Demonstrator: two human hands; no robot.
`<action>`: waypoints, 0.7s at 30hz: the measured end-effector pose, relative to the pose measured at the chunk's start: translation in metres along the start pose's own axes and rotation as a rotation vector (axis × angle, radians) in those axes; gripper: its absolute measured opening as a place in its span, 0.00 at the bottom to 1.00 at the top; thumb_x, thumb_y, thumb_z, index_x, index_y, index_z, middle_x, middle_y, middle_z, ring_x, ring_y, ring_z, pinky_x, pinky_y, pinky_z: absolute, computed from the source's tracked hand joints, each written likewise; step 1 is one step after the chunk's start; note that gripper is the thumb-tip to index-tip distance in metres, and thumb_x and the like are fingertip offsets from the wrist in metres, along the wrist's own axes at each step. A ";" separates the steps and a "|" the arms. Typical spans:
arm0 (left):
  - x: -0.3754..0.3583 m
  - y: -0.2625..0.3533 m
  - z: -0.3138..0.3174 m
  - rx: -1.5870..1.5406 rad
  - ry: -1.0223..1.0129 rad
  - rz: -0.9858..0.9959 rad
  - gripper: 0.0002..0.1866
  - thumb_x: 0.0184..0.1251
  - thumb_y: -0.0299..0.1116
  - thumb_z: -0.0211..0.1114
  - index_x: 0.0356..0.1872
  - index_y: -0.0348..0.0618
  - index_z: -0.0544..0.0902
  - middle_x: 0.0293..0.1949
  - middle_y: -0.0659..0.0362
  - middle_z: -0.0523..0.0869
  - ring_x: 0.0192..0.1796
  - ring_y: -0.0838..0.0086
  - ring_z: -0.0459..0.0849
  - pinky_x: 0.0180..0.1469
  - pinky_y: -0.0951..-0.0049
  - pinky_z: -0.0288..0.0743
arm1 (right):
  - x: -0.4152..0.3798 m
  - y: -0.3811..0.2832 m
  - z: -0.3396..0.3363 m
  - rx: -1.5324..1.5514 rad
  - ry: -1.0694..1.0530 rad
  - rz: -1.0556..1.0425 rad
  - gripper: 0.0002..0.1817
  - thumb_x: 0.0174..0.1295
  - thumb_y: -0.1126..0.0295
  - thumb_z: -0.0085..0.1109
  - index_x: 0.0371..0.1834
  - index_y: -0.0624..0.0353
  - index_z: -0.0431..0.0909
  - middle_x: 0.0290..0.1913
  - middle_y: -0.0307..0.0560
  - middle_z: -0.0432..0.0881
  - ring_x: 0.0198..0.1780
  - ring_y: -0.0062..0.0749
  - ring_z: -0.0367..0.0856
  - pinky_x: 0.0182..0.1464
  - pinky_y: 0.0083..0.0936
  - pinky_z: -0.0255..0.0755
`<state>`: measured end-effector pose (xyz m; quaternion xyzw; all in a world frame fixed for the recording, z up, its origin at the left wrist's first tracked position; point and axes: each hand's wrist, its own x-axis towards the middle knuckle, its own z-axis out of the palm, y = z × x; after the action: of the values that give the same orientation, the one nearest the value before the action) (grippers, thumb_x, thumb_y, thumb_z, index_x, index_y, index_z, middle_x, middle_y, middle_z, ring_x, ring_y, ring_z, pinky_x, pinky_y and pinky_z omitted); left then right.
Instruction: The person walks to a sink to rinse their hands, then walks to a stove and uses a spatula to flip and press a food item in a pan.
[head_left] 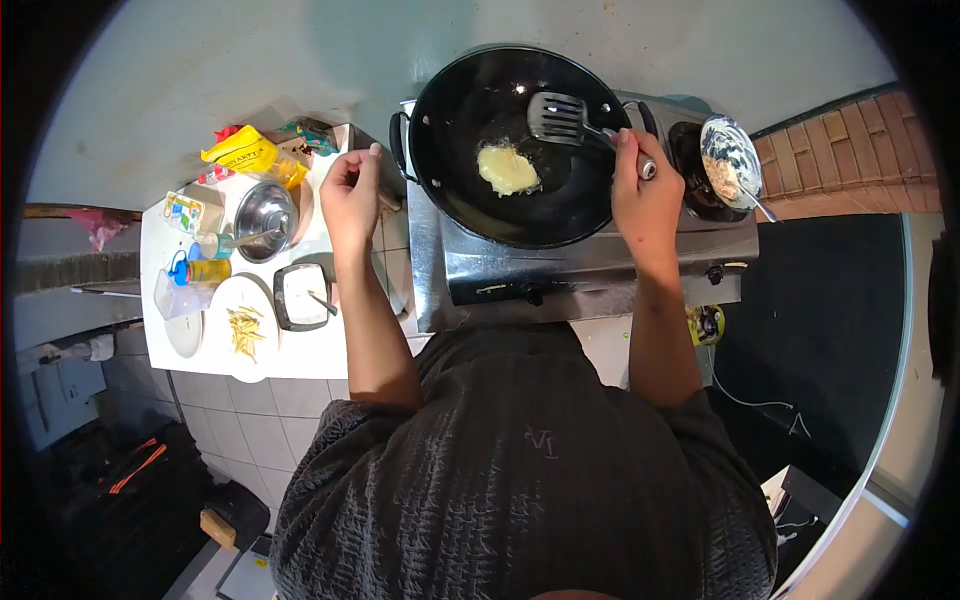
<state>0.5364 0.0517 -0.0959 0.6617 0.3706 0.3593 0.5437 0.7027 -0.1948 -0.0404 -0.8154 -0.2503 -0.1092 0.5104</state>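
My right hand (pixel 645 200) is wrapped round the handle of a slotted spatula (pixel 556 118). The spatula's dark slotted head is over the right part of a black wok (pixel 560 215), up and to the right of a pale yellow frying piece (pixel 507 170). That piece lies in oil near the wok's middle, apart from the spatula, with small bubbles at its edge. Left of the wok, my left hand (pixel 350 190) is raised near the wok's loop handle (pixel 399 145). Its fingers are curled in with the thumb up, and I see nothing in them.
The wok sits on a steel gas stove (pixel 590 275). A batter-smeared bowl (pixel 728 150) with a spoon stands at its right. On the white table (pixel 315 355) are a steel bowl (pixel 265 220), a plate of cut strips (pixel 245 330), a square white-filled dish (pixel 303 297), bottles and packets.
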 end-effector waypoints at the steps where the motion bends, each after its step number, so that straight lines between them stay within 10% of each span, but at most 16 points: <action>1: 0.000 0.000 0.002 0.003 -0.002 -0.002 0.11 0.65 0.35 0.66 0.32 0.36 0.82 0.24 0.69 0.77 0.27 0.87 0.68 0.30 0.85 0.62 | 0.001 0.001 0.000 -0.080 0.008 -0.054 0.11 0.66 0.67 0.56 0.35 0.65 0.80 0.24 0.55 0.81 0.24 0.40 0.82 0.28 0.24 0.71; 21: 0.014 -0.001 0.014 0.059 -0.072 0.022 0.13 0.65 0.36 0.65 0.28 0.35 0.81 0.19 0.69 0.75 0.22 0.88 0.66 0.24 0.84 0.58 | 0.016 -0.001 0.000 -0.118 0.007 -0.061 0.10 0.66 0.67 0.56 0.35 0.64 0.80 0.19 0.53 0.77 0.20 0.27 0.77 0.25 0.23 0.68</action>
<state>0.5553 0.0581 -0.0979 0.6941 0.3540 0.3298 0.5330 0.7155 -0.1895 -0.0332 -0.8357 -0.2666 -0.1421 0.4586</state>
